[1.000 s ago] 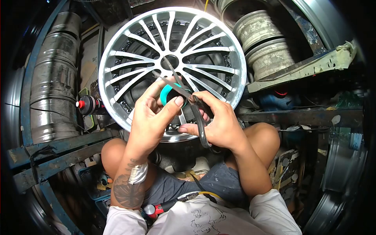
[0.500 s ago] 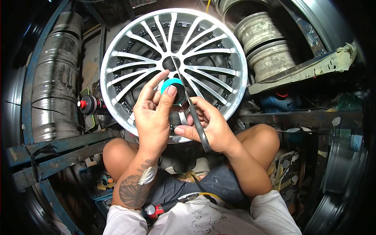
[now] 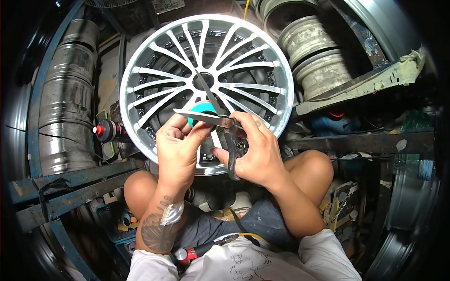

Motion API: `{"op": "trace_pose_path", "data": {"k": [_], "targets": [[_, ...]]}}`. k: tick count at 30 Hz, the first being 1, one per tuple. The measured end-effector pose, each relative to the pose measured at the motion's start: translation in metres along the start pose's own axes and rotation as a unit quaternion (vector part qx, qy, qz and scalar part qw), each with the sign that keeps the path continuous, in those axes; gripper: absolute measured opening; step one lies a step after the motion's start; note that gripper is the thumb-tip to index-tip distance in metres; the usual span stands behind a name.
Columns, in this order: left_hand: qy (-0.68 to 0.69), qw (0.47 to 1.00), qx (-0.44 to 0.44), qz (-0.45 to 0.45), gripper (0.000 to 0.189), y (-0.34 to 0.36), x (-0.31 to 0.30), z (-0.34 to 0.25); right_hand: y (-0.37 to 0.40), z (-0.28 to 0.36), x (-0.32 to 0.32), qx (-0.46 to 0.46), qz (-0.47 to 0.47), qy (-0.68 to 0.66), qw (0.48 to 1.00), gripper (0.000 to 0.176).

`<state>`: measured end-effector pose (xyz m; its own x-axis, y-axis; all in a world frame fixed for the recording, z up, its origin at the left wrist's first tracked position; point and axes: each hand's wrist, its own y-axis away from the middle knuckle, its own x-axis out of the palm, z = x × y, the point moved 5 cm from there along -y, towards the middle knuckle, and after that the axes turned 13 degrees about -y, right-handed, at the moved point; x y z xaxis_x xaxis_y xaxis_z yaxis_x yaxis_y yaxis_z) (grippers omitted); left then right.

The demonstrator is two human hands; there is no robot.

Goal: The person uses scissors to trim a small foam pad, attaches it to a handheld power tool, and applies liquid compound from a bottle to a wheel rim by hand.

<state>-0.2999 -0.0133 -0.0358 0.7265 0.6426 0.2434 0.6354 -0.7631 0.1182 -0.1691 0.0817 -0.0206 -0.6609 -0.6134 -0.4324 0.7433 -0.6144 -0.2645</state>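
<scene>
A round teal and black disc (image 3: 202, 107) is pinched between the thumb and fingers of my left hand (image 3: 177, 150). Around the dark handles of a pair of scissors (image 3: 225, 122) are the fingers of my right hand (image 3: 257, 152). The scissor blades stand apart, one pointing up and one pointing left across the disc. Whether a blade touches the disc I cannot tell. Both hands are above the lower part of a silver multi-spoke wheel (image 3: 140, 112), which lies in front of me.
Silver cylinders (image 3: 68, 107) stand at the left behind a blue metal frame (image 3: 35, 117). Worn rims (image 3: 318, 61) are stacked at the upper right. A black bottle with a red cap (image 3: 110, 131) is left of the wheel. A red and black tool (image 3: 187, 253) lies on my lap.
The scissors have gone from closed to spread blades, and one blade now crosses in front of the disc. My left hand has shifted slightly left and down with the disc.
</scene>
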Motion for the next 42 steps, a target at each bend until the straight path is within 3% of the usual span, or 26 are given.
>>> {"op": "trace_pose_path", "data": {"k": [11, 14, 18, 33, 34, 37, 42], "targets": [[-0.063, 0.996, 0.056, 0.036, 0.052, 0.003, 0.007, -0.013, -0.002, 0.003, -0.005, 0.012, 0.029, 0.02, 0.999, 0.066], [-0.046, 0.995, 0.01, 0.084, 0.053, 0.003, 0.007, -0.014, -0.002, -0.001, -0.006, 0.015, 0.017, -0.016, 1.0, 0.064], [0.036, 0.993, -0.023, 0.113, 0.05, 0.005, 0.012, -0.021, -0.002, -0.001, -0.009, 0.02, 0.03, -0.026, 0.999, 0.065], [-0.073, 0.993, 0.041, 0.081, 0.039, 0.0, 0.001, -0.01, 0.001, 0.007, -0.012, 0.031, 0.032, -0.057, 0.997, 0.06], [-0.066, 0.993, 0.052, 0.079, 0.031, 0.0, 0.004, -0.013, 0.001, 0.007, -0.012, 0.031, 0.029, -0.054, 0.998, 0.06], [-0.001, 0.997, 0.025, 0.075, 0.029, 0.001, 0.008, -0.013, 0.002, 0.007, -0.013, 0.024, 0.021, -0.047, 0.998, 0.059], [-0.013, 0.997, 0.029, 0.071, 0.023, 0.0, 0.005, -0.015, 0.003, 0.008, -0.014, 0.009, 0.025, -0.041, 0.999, 0.058]]}}
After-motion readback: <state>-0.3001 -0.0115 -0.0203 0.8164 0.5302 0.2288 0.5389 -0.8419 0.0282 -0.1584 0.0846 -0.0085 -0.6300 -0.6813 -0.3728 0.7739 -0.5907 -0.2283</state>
